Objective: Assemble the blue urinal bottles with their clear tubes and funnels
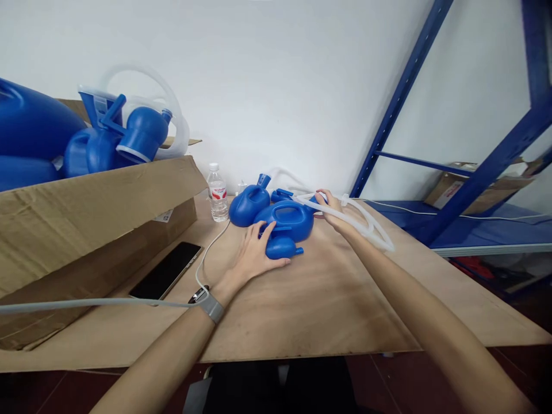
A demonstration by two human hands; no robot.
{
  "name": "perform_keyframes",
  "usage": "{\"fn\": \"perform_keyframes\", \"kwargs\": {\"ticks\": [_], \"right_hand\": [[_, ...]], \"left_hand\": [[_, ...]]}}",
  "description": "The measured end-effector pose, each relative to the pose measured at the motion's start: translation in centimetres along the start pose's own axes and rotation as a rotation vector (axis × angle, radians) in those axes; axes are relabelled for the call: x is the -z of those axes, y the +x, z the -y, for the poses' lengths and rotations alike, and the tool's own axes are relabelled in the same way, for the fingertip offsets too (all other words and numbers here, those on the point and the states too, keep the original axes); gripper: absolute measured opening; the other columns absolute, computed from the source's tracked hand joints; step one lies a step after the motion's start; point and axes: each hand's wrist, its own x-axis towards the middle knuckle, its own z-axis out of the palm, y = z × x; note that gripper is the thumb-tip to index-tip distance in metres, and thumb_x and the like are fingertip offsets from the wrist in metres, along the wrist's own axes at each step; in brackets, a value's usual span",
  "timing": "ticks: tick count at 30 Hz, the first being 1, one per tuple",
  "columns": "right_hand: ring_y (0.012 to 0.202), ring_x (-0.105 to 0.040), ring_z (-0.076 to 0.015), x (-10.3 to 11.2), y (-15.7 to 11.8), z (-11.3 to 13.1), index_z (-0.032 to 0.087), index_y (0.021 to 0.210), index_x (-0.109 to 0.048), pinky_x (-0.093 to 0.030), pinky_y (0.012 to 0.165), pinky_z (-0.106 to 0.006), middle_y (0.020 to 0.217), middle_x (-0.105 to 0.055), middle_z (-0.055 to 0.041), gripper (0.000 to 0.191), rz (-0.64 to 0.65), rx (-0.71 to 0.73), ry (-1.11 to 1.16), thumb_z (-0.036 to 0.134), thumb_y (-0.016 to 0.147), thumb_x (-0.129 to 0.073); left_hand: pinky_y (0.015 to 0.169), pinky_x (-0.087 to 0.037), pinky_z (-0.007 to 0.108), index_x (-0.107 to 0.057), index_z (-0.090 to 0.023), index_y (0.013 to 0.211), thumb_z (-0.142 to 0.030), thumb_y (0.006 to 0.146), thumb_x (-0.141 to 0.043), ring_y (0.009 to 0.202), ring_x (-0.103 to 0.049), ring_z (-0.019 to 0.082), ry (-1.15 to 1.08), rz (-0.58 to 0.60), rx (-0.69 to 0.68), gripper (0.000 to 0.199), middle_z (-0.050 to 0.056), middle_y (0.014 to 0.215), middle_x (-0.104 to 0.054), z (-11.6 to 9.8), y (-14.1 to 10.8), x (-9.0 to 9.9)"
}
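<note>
My left hand [257, 252] has its thumb and fingers spread around the wide end of a small blue spouted cup [281, 248] at the table's middle. Just behind the cup lies a blue handled urinal bottle [297, 221] on its side. Its neck, at the right, is in the closed fingers of my right hand [330, 207]. A clear hose [371, 221] loops from beside that hand down over the table to the right. Another blue urinal bottle [248, 206] lies farther back to the left, with a further blue part [281, 195] beside it.
At left stands an open cardboard box [99, 213] full of blue bottles and hoses. A phone [167, 270], a water bottle [218, 192] and a white cable [200, 267] are near my left arm. Blue shelving [487, 230] rises beyond the table's right side.
</note>
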Motion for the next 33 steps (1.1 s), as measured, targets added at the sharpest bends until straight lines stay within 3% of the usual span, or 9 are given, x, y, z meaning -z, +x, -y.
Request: {"fn": "perform_keyframes", "kwargs": {"ticks": [3, 5, 7, 10, 13, 17, 22, 28, 33], "right_hand": [[0.105, -0.065, -0.0280, -0.3, -1.4, -0.1, 0.028, 0.116, -0.065, -0.057, 0.092, -0.046, 0.115, -0.069, -0.0079, 0.041, -0.085, 0.162, -0.098, 0.059, 0.094, -0.053], [0.111, -0.063, -0.0297, -0.6, -2.0, 0.2, 0.025, 0.115, -0.066, -0.050, 0.102, -0.050, 0.117, -0.069, -0.0097, 0.040, -0.130, 0.252, -0.162, 0.056, 0.096, -0.049], [0.115, -0.061, -0.0305, -1.0, -2.2, 0.5, 0.023, 0.118, -0.065, -0.046, 0.107, -0.051, 0.120, -0.069, -0.0113, 0.040, -0.155, 0.307, -0.200, 0.052, 0.098, -0.045], [0.120, -0.059, -0.0305, -1.8, -2.1, 0.8, 0.023, 0.119, -0.067, -0.043, 0.108, -0.050, 0.123, -0.067, -0.0120, 0.038, -0.177, 0.353, -0.220, 0.046, 0.098, -0.045], [0.118, -0.060, -0.0305, -2.5, -1.8, 0.6, 0.023, 0.114, -0.069, -0.044, 0.107, -0.049, 0.121, -0.069, -0.0117, 0.035, -0.205, 0.321, -0.139, 0.046, 0.094, -0.051], [0.111, -0.064, -0.0298, -2.5, -1.6, 0.2, 0.021, 0.106, -0.069, -0.048, 0.102, -0.047, 0.113, -0.072, -0.0111, 0.038, -0.243, 0.242, -0.020, 0.052, 0.093, -0.051], [0.103, -0.066, -0.0295, -1.5, -1.4, 0.3, 0.021, 0.098, -0.070, -0.050, 0.098, -0.045, 0.106, -0.074, -0.0107, 0.038, -0.163, 0.200, -0.120, 0.054, 0.092, -0.052], [0.116, -0.063, -0.0280, -1.9, -0.6, 1.3, 0.023, 0.109, -0.072, -0.046, 0.107, -0.043, 0.120, -0.073, -0.0083, 0.037, -0.124, 0.215, -0.124, 0.040, 0.090, -0.045], [0.106, -0.067, -0.0280, -2.4, 0.0, 1.4, 0.023, 0.095, -0.073, -0.048, 0.103, -0.043, 0.106, -0.075, -0.0065, 0.027, -0.091, 0.210, -0.116, 0.041, 0.084, -0.056]], "left_hand": [[0.124, -0.023, 0.060, -0.043, -0.023, 0.154, -0.069, 0.083, -0.067, 0.154, -0.022, 0.041, -0.056, -0.045, 0.086, 0.088, 0.017, 0.166, -0.022, 0.5, 0.2, 0.1], [0.125, -0.021, 0.059, -0.035, -0.023, 0.158, -0.065, 0.090, -0.059, 0.156, -0.018, 0.038, -0.148, -0.042, 0.157, 0.083, 0.016, 0.170, -0.016, 1.1, 0.5, 0.1], [0.126, -0.021, 0.056, -0.027, -0.024, 0.161, -0.063, 0.094, -0.055, 0.158, -0.017, 0.035, -0.245, -0.018, 0.183, 0.083, 0.015, 0.170, -0.016, 1.8, 0.7, 0.1], [0.126, -0.022, 0.052, -0.030, -0.024, 0.160, -0.059, 0.097, -0.049, 0.156, -0.023, 0.031, -0.333, -0.025, 0.187, 0.075, 0.013, 0.166, -0.027, 2.7, 1.0, 0.1], [0.125, -0.024, 0.051, -0.036, -0.023, 0.157, -0.058, 0.095, -0.052, 0.149, -0.034, 0.031, -0.334, -0.081, 0.199, 0.073, 0.013, 0.156, -0.038, 3.1, 1.1, 0.1], [0.124, -0.026, 0.051, -0.039, -0.022, 0.156, -0.059, 0.093, -0.055, 0.144, -0.037, 0.032, -0.303, -0.094, 0.185, 0.074, 0.013, 0.150, -0.040, 3.2, 0.9, 0.0], [0.123, -0.027, 0.051, -0.041, -0.022, 0.154, -0.058, 0.093, -0.055, 0.143, -0.037, 0.032, -0.276, -0.091, 0.171, 0.073, 0.013, 0.149, -0.040, 3.3, 0.9, -0.1], [0.123, -0.028, 0.052, -0.041, -0.025, 0.154, -0.058, 0.093, -0.056, 0.143, -0.037, 0.032, -0.257, -0.089, 0.161, 0.071, 0.012, 0.149, -0.039, 3.4, 0.9, -0.2], [0.123, -0.028, 0.052, -0.041, -0.025, 0.154, -0.058, 0.093, -0.056, 0.143, -0.037, 0.033, -0.248, -0.087, 0.159, 0.071, 0.012, 0.149, -0.039, 3.4, 0.9, -0.2]]}}
